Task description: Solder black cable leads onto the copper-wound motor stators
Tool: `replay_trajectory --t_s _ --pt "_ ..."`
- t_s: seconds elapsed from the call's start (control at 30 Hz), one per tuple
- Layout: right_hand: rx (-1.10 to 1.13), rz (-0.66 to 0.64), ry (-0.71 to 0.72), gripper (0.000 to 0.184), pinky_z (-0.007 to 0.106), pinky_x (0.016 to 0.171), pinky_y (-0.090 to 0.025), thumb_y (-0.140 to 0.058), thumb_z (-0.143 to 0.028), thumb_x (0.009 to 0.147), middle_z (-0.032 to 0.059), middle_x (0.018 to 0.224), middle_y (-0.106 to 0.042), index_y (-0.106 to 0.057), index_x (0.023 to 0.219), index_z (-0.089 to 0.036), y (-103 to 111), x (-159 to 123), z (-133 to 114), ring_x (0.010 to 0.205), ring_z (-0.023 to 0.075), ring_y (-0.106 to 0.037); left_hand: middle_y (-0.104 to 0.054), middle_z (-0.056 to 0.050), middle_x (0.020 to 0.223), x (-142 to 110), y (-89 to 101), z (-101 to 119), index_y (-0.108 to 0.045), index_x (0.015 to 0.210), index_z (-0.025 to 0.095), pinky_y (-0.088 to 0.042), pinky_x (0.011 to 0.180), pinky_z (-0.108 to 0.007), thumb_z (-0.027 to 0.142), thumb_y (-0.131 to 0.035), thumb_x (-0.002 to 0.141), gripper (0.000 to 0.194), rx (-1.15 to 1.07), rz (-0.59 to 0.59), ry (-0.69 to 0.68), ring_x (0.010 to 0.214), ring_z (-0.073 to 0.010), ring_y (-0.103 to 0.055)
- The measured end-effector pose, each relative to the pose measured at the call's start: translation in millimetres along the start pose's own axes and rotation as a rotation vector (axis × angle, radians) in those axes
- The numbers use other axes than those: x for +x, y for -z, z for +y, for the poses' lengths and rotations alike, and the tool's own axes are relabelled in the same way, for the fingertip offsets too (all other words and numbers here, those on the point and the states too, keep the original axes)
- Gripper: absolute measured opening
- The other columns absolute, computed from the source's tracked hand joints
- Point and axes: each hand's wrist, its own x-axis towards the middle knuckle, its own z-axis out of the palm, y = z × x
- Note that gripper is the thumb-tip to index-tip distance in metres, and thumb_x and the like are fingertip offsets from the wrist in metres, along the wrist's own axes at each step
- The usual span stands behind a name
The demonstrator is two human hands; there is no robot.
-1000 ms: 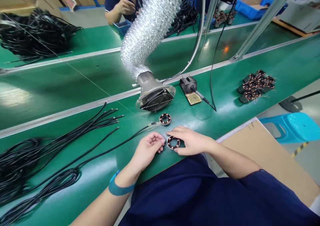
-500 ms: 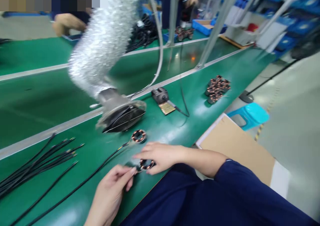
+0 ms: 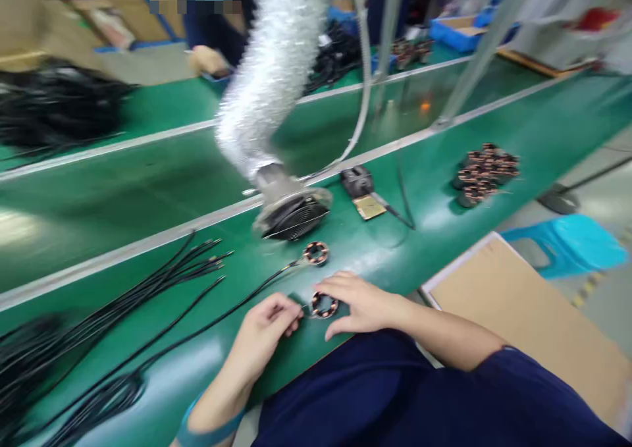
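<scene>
Green worktop [image 3: 419, 256] bore a copper-wound black ring [image 3: 324, 314]. Left hand [image 3: 266, 325] pinched its thin wire [image 3: 306, 309]; wide-curved right hand [image 3: 366, 304] touched the ring. Further handling seemingly needed steadiness.

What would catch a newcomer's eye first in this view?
Probably the crinkled silver duct, hanging over the green bench and ending in a black fan grille. Next come the two bare hands at the near edge, the right hand around a small copper-wound ring and the left hand just left of it. The bright blue stool stands out on the floor at far right.
</scene>
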Motion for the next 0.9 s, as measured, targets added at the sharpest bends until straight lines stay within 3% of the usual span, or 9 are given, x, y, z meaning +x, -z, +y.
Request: replay_trajectory --t_s 0.13,0.3,0.37,0.47,0.57,0.67,0.77,0.83,0.9 --pt "0.048 -0.032 -0.004 0.062 0.048 0.105 -0.051 -0.077 -0.031 0.085 0.0134 0.126 -0.07 -0.057 0.142 -0.02 -0.2 11.3 -2.9 0.116 0.0257 -0.063 -0.065 -0.002 0.063 4.1 -4.5 0.7 -0.059 0.067 0.019 -0.039 0.05 -0.023 0.045 -0.082 0.065 0.035 -0.192 0.024 0.086 0.051 -0.0102 -0.051" --pt "0.111 -0.17 -0.015 0.065 0.046 0.105 -0.053 -0.079 -0.025 0.082 0.0094 0.128 -0.07 -0.059 0.143 -0.028 14.4 18.2 2.5 0.119 0.0254 -0.064 -0.067 -0.003 0.07 -10.3 6.6 -3.4 -0.06 0.076 0.017 -0.036 0.048 -0.022 0.053 -0.076 0.074 0.039 -0.191 -0.032 0.079 0.049 -0.0087 -0.049" --pt "0.14 -0.214 -0.034 0.071 0.046 0.107 -0.052 -0.083 -0.034 0.081 0.0101 0.132 -0.068 -0.057 0.146 -0.03 19.1 18.0 6.0 0.123 0.0263 -0.062 -0.067 -0.004 0.072 -13.5 27.8 -2.9 -0.065 0.081 0.017 -0.041 0.054 -0.025 0.053 -0.067 0.083 0.036 0.025 0.102 -0.063 0.056 -0.0121 -0.053" --pt "0.175 -0.239 -0.054 0.087 0.048 0.109 -0.051 -0.089 -0.05 0.07 0.0118 0.135 -0.066 -0.055 0.148 -0.029 20.4 16.4 10.5 0.126 0.0282 -0.06 -0.071 -0.009 0.092 -3.0 76.0 -2.4 -0.069 0.09 0.019 -0.049 0.081 -0.036 0.045 -0.065 0.088 0.026 0.511 0.464 -0.329 0.087 -0.0229 -0.063" --pt "0.182 -0.201 -0.062 0.091 0.049 0.108 -0.052 -0.091 -0.055 0.065 0.0126 0.133 -0.066 -0.057 0.145 -0.028 15.4 14.3 12.9 0.125 0.0294 -0.061 -0.07 -0.011 0.101 17.7 119.6 -3.3 -0.069 0.09 0.019 -0.043 0.097 -0.045 0.033 -0.075 0.078 0.019 0.767 0.579 -0.344 0.103 -0.0303 -0.06" --pt "0.167 -0.145 -0.07 0.085 0.049 0.106 -0.053 -0.091 -0.052 0.067 0.0123 0.129 -0.068 -0.06 0.142 -0.028 9.9 12.7 12.5 0.122 0.0286 -0.062 -0.065 -0.004 0.079 26.9 139.0 -0.8 -0.063 0.077 0.019 -0.046 0.085 -0.037 0.028 -0.071 0.081 0.013 0.726 0.513 -0.286 0.084 -0.0232 -0.061" --pt "0.16 -0.116 -0.063 0.086 0.048 0.105 -0.053 -0.09 -0.054 0.066 0.0128 0.127 -0.069 -0.061 0.141 -0.026 10.9 13.2 7.8 0.121 0.0285 -0.063 -0.063 0.002 0.072 17.0 144.3 9.3 -0.056 0.087 0.02 -0.048 0.068 -0.029 0.034 -0.06 0.093 0.016 0.619 0.529 -0.314 0.066 -0.015 -0.061" --pt "0.146 -0.072 -0.066 0.078 0.048 0.105 -0.054 -0.087 -0.055 0.071 0.0131 0.126 -0.07 -0.063 0.139 -0.024 15.1 15.1 2.2 0.12 0.0281 -0.065 -0.063 0.005 0.076 6.3 153.0 19.9 -0.047 0.096 0.021 -0.048 0.061 -0.025 0.034 -0.054 0.096 0.015 0.528 0.646 -0.354 0.059 -0.0113 -0.059" --pt "0.12 -0.02 -0.063 0.068 0.048 0.105 -0.054 -0.082 -0.054 0.078 0.0129 0.125 -0.071 -0.064 0.136 -0.023 19.1 17.8 -3.9 0.118 0.0273 -0.066 -0.061 0.005 0.076 -2.7 170.8 32.6 -0.039 0.099 0.021 -0.046 0.057 -0.022 0.027 -0.054 0.095 0.016 0.449 0.878 -0.446 0.056 -0.01 -0.057"
